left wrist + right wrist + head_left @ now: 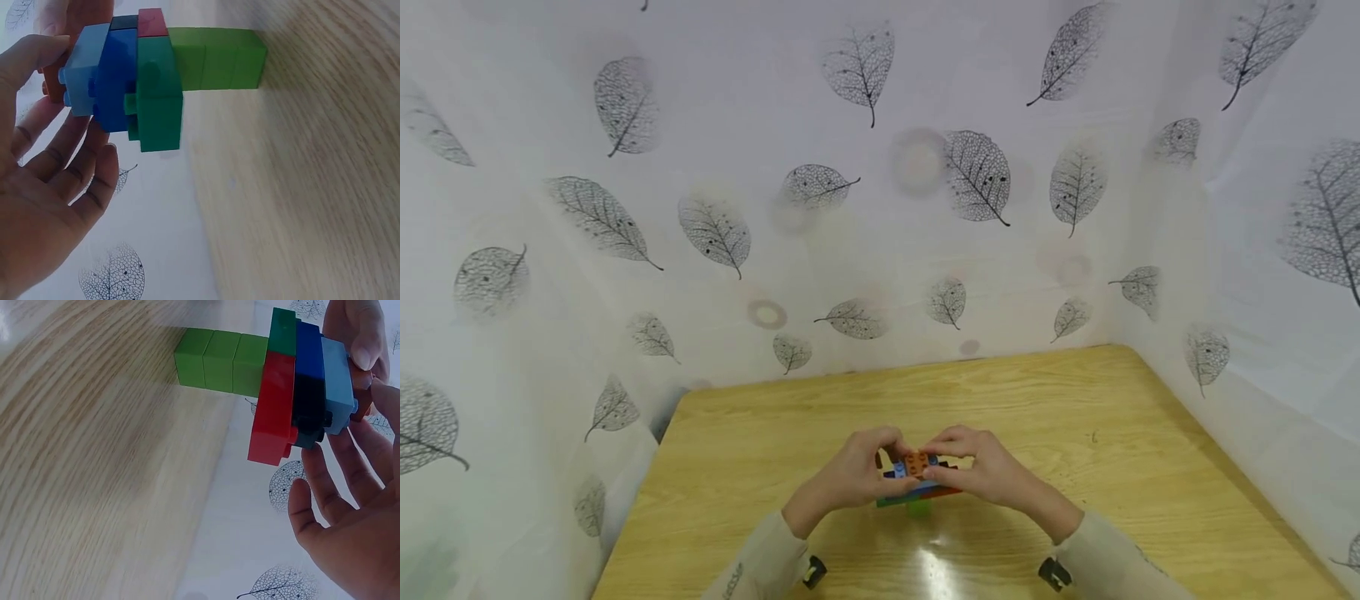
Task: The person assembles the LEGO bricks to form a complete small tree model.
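Note:
A tower of toy building bricks stands upright on the table between both hands. Its trunk is a column of light green bricks [219, 361]. Wider layers sit above: a dark green brick [159, 94] beside a red brick [272, 412], then a blue brick [117, 81] beside a black-looking one [310, 394], then a light blue brick [86, 69]. On top is an orange brick [917, 464]. My left hand [857, 468] pinches the orange brick from the left, thumb on the near side. From the right, my right hand [992, 472] pinches it too. Fingertips behind the tower are partly hidden.
The wood-grain table [737, 450] reaches back to a pale curtain [880, 250] printed with leaves, which also hangs along the left and right sides. Black wrist straps [814, 572] show by both sleeves.

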Demonstrator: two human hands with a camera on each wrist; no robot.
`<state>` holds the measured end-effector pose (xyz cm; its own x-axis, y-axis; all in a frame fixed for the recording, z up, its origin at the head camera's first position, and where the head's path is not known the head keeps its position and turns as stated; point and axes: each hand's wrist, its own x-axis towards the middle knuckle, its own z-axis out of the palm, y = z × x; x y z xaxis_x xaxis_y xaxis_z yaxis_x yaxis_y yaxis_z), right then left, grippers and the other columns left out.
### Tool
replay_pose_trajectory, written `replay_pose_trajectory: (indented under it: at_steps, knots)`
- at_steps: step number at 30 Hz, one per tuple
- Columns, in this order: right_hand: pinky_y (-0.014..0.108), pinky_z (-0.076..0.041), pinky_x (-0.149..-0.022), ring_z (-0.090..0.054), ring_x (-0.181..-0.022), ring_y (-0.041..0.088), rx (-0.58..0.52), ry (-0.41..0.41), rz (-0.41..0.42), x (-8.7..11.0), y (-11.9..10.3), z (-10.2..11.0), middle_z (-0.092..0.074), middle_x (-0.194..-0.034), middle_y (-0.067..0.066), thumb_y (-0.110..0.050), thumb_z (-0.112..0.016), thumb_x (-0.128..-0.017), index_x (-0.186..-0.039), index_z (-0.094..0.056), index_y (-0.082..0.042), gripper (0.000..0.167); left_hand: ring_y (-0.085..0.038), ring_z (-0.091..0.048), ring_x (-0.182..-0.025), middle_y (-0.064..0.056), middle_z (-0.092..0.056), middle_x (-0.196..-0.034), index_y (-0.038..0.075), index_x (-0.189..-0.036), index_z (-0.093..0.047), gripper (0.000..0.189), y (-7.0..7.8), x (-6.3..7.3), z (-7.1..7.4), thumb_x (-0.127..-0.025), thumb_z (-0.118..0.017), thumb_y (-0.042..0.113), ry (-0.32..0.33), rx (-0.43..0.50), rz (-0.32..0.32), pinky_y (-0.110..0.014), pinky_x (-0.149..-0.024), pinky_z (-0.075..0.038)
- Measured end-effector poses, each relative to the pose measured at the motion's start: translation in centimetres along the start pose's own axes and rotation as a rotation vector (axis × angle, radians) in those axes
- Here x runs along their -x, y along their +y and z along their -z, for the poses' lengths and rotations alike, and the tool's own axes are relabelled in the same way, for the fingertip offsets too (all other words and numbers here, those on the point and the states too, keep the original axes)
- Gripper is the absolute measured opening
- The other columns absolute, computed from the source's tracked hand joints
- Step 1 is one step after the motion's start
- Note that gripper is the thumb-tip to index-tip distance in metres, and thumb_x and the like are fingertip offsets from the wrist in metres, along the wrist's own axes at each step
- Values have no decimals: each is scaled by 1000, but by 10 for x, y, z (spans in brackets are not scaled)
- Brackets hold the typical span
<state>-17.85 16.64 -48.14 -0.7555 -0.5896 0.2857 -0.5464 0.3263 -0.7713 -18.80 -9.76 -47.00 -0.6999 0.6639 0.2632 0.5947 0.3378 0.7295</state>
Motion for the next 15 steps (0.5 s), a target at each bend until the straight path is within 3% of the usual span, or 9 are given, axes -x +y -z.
replay_pose_trajectory:
  at_steps: [6, 15]
  knots:
    - [34, -61, -83, -70, -106, 17, -15, 11, -38, 2, -4, 1, -75, -121, 3, -30, -75, -99, -129, -76, -14, 34, -4, -61, -85, 4, -70, -99, 18, -113, -69, 26, -7, 7, -5, -93, -82, 28, 39, -50, -63, -35, -69, -58]
    - [40, -57, -83, -69, -102, 21, 45, 73, -75, -1, -5, -3, -75, -116, -7, -35, -76, -99, -127, -76, -21, 32, -5, -63, -84, 1, -74, -102, 14, -121, -70, 29, -15, 13, -9, -96, -80, 25, 96, -34, -53, -29, -68, -57]
